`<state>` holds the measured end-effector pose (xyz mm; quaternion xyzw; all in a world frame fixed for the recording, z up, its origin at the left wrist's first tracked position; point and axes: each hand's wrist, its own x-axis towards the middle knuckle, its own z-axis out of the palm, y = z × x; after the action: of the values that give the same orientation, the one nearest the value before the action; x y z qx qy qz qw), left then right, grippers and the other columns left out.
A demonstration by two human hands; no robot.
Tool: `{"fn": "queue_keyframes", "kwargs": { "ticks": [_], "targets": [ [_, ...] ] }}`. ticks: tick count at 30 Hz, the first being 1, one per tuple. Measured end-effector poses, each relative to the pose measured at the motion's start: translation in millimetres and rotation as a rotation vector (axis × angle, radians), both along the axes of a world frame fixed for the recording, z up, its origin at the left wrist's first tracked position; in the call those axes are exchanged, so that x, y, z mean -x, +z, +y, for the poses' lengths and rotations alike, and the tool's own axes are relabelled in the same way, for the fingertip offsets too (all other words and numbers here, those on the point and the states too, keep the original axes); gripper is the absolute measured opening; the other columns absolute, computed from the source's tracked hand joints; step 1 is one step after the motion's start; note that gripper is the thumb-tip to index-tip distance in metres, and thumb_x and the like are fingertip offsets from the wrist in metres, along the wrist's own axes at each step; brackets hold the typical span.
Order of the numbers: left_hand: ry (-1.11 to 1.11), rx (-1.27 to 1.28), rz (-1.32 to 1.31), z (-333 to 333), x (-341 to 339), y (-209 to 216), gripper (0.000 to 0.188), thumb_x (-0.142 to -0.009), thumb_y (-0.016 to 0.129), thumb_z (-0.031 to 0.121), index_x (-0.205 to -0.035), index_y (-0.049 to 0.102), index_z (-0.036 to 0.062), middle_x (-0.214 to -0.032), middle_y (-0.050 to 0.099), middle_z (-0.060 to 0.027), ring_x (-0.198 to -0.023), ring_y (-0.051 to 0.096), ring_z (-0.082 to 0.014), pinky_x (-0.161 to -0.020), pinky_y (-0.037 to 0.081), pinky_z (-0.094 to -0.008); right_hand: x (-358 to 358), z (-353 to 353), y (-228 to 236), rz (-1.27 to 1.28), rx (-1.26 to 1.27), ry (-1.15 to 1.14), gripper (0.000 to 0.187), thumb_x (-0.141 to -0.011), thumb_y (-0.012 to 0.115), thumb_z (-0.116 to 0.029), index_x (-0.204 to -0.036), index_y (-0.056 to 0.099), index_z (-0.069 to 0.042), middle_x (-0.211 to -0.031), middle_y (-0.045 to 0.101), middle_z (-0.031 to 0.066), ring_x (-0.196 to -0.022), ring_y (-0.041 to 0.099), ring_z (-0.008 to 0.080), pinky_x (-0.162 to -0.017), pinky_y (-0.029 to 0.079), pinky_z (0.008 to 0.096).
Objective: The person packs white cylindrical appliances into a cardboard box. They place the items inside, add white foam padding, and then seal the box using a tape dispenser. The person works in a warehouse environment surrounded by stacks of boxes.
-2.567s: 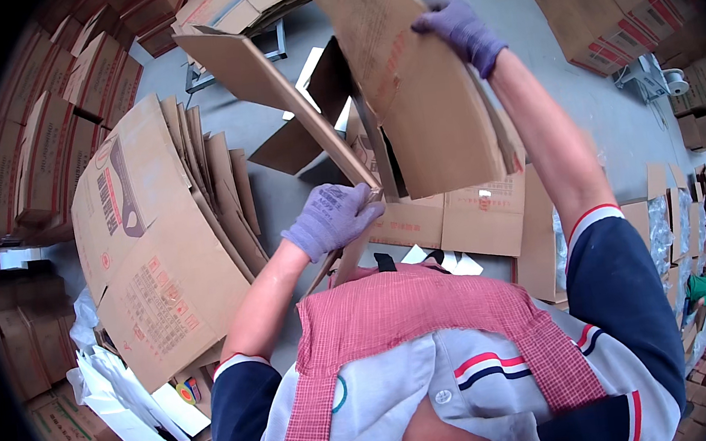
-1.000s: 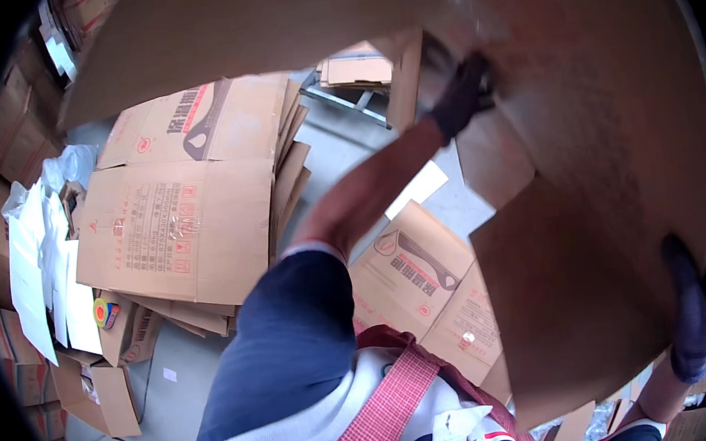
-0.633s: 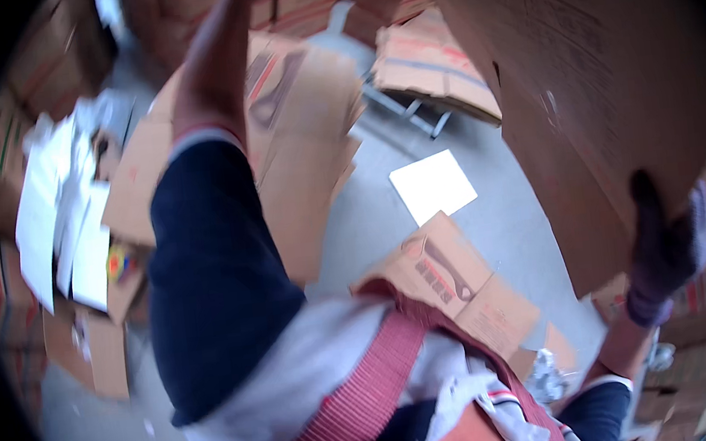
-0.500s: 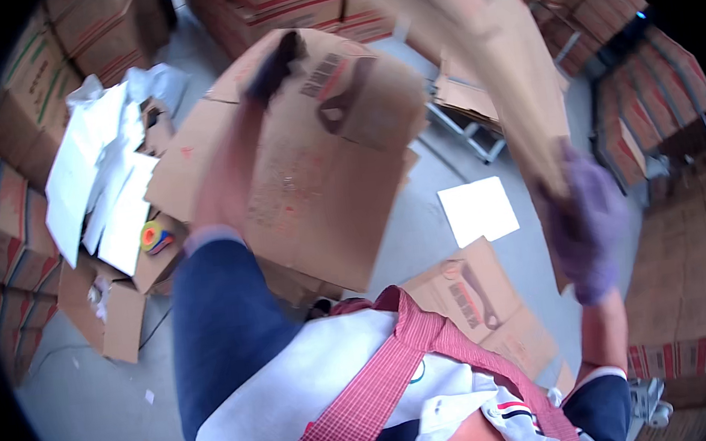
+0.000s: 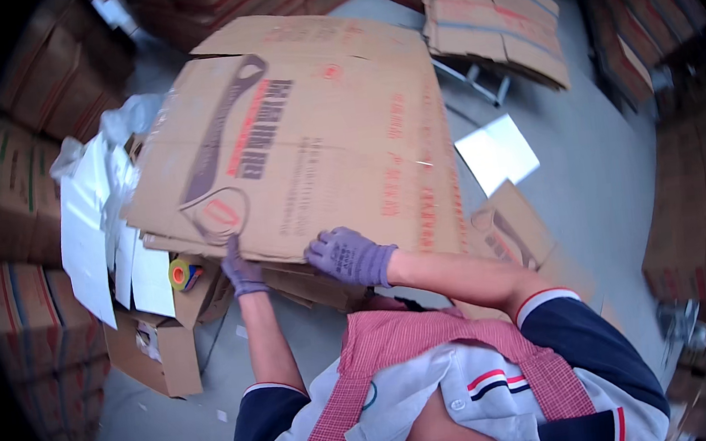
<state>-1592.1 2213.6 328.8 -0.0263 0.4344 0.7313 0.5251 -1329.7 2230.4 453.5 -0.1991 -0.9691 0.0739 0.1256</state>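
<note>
A large flattened cardboard box (image 5: 318,138), brown with dark and red print, lies on a pile of flat cardboard in front of me. My left hand (image 5: 244,275), in a purple knit glove, is closed on its near edge towards the left corner. Further right along that edge, my right hand (image 5: 344,256), gloved alike, has its fingers curled over the cardboard. Most of the left fingers are hidden under the sheet. More cardboard layers show below the top one, and their lower support is hidden.
Left of the pile are white sheets (image 5: 83,227), a tape roll (image 5: 185,273) and an open carton (image 5: 180,359). A white square sheet (image 5: 497,152) and a flat carton piece (image 5: 508,226) lie right. Beyond, flat cardboard (image 5: 495,20) rests on a metal frame. Stacked cartons (image 5: 694,193) line the sides.
The cardboard sheet raised at the right in my right hand is now down flat on the pile. My left hand has come back from the far edge; both hands are at the near edge.
</note>
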Motion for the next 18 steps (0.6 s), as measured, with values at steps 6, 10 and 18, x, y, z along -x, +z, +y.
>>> {"fn": "queue_keyframes", "kwargs": {
  "ticks": [6, 10, 18],
  "targets": [
    [-0.083, 0.793, 0.391, -37, 156, -110, 0.063, -0.083, 0.05, 0.054, -0.126, 0.047, 0.0079, -0.129, 0.051, -0.0106, -0.107, 0.054, -0.0345, -0.084, 0.047, -0.0478, -181, -22, -23, 0.417, 0.397, -0.466, 0.03, -0.079, 0.057, -0.028, -0.096, 0.059, -0.004, -0.091, 0.061, 0.0164, -0.085, 0.058, 0.0328, -0.077, 0.047, 0.0411],
    [0.147, 0.917, 1.685, 35, 35, -4, 0.059, -0.075, 0.068, 0.04, -0.112, 0.054, -0.0048, -0.105, 0.061, -0.0219, -0.08, 0.062, -0.0333, -0.065, 0.052, -0.0431, -444, -201, -79, -0.211, 0.49, -1.54, 0.039, -0.081, 0.055, -0.039, -0.095, 0.06, -0.003, -0.094, 0.062, 0.0192, -0.091, 0.059, 0.0345, -0.079, 0.047, 0.0419],
    [-1.444, -0.465, 1.263, 58, -472, 23, 0.04, -0.09, 0.055, 0.012, -0.126, 0.045, -0.003, -0.128, 0.05, -0.013, -0.118, 0.046, -0.0207, -0.101, 0.034, -0.0309, -532, -440, -197, -0.024, 1.345, -1.917, 0.058, -0.082, 0.049, -0.051, -0.114, 0.058, -0.003, -0.118, 0.056, 0.0211, -0.11, 0.053, 0.0352, -0.094, 0.041, 0.0405]
  ]
}}
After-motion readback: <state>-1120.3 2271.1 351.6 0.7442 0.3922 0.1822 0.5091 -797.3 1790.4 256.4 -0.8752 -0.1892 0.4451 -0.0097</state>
